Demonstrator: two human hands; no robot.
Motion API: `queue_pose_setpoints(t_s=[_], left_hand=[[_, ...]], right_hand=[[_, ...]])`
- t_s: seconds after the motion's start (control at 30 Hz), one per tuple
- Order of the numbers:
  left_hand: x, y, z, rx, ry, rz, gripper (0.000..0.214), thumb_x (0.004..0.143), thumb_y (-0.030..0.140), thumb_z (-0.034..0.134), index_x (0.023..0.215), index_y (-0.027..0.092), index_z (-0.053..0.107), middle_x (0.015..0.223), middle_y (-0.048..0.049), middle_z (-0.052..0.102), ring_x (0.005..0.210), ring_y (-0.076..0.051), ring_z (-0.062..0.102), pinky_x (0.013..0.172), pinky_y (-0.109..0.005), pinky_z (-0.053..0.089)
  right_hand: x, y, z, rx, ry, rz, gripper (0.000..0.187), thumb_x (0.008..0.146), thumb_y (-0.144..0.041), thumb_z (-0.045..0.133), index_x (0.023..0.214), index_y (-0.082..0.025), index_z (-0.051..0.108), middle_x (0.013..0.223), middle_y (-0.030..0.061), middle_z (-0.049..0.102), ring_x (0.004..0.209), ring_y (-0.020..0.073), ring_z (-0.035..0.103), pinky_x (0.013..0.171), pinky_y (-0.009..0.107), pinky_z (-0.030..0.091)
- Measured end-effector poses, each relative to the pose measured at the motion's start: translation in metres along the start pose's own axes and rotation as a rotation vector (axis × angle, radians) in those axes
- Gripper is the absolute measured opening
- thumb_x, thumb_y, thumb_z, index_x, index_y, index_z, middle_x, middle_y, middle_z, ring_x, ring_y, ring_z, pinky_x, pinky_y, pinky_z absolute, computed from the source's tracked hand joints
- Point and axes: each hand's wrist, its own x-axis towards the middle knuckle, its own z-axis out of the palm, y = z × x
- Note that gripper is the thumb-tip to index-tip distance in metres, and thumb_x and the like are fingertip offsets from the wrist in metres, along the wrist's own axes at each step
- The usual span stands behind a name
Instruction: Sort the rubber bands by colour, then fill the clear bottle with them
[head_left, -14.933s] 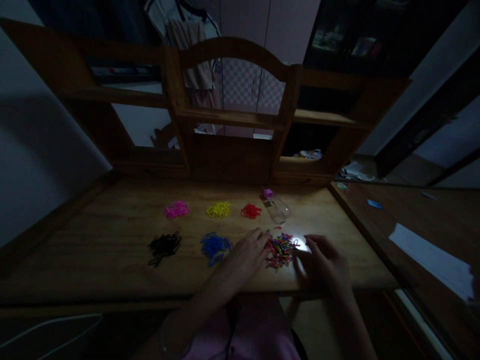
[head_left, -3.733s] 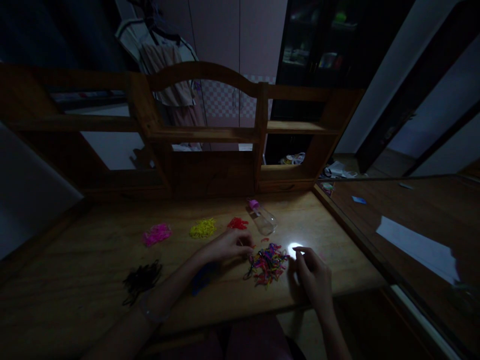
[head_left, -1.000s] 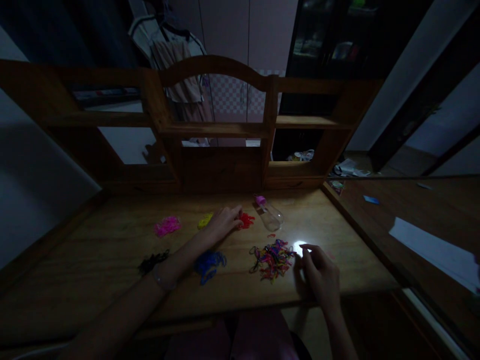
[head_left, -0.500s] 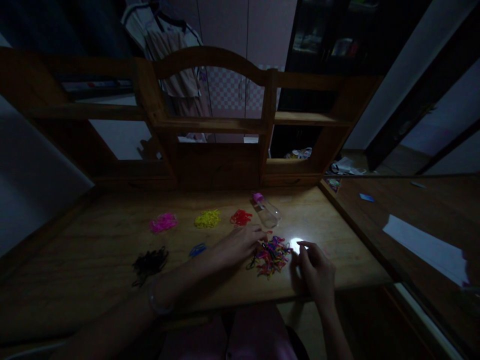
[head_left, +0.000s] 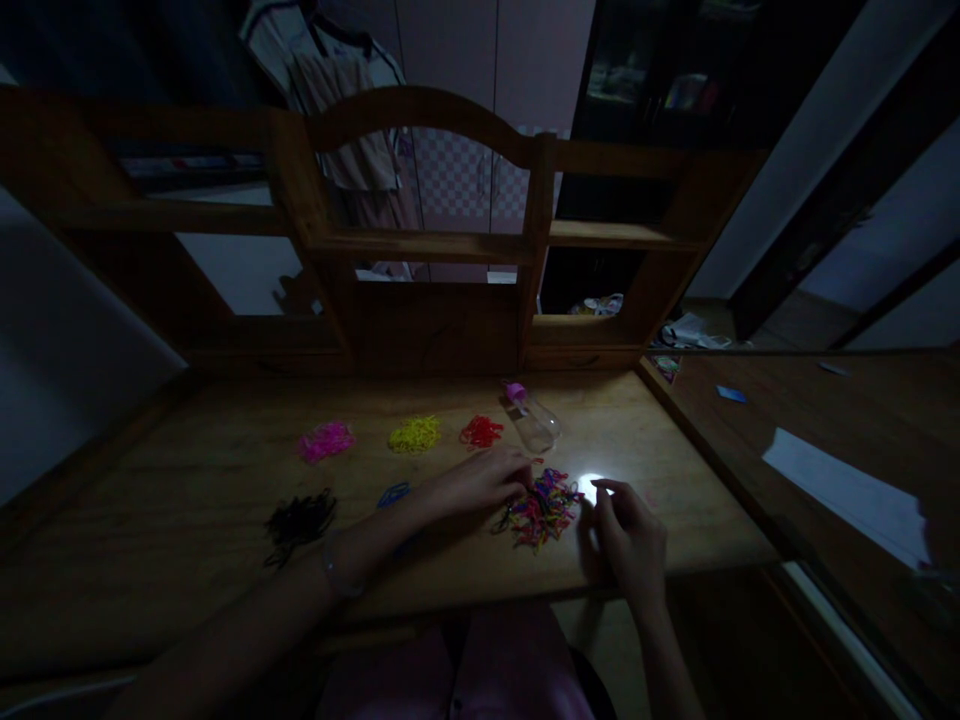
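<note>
A mixed pile of small coloured rubber bands (head_left: 546, 512) lies on the wooden desk. My left hand (head_left: 495, 476) reaches into its upper left edge, fingers bent down and closed; whatever is between the fingertips is hidden. Just right of the pile is my right hand (head_left: 631, 535), thumb and forefinger drawn together in a pinch, with anything held too small to make out. Sorted heaps lie further left: red bands (head_left: 481, 432), yellow bands (head_left: 415, 435), pink bands (head_left: 326, 441) and black bands (head_left: 300, 524). Blue bands (head_left: 393, 493) are partly covered by my left forearm.
A clear bottle with a pink cap (head_left: 534, 420) lies behind the mixed pile. Wooden shelving (head_left: 435, 330) closes off the back of the desk. To the right, a lower brown surface holds white paper (head_left: 847, 495) and a small blue card (head_left: 731, 394). The room is dim.
My left hand has shifted slightly, its fingers dipping lower at the pile's edge, and the forearm has moved a little to the right. My right hand stays nearly in place.
</note>
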Motion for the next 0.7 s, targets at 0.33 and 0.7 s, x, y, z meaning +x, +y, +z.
queue_pose_setpoints(t_s=[0.33,0.7], left_hand=[[-0.003,-0.007,-0.004,-0.193,0.022,-0.105,0.018,0.082,0.030,0.061,0.091,0.016,0.065,0.082,-0.0021,0.065,0.072,-0.013,0.058,0.063,-0.022,0.041],[-0.005,-0.009,-0.008,-0.323,0.120,-0.149,0.022,0.084,0.030,0.060,0.094,0.016,0.073,0.088,-0.0064,0.072,0.079,-0.017,0.065,0.071,-0.026,0.046]], right_hand=[[0.000,0.002,0.001,0.004,-0.006,0.013,0.027,0.089,-0.040,0.051,0.099,-0.021,0.067,0.071,0.0007,0.068,0.065,0.0156,0.063,0.061,0.023,0.042],[0.000,-0.001,0.001,0.012,-0.017,0.023,0.026,0.090,-0.040,0.052,0.098,-0.021,0.067,0.068,-0.0003,0.066,0.062,0.0146,0.063,0.060,0.022,0.042]])
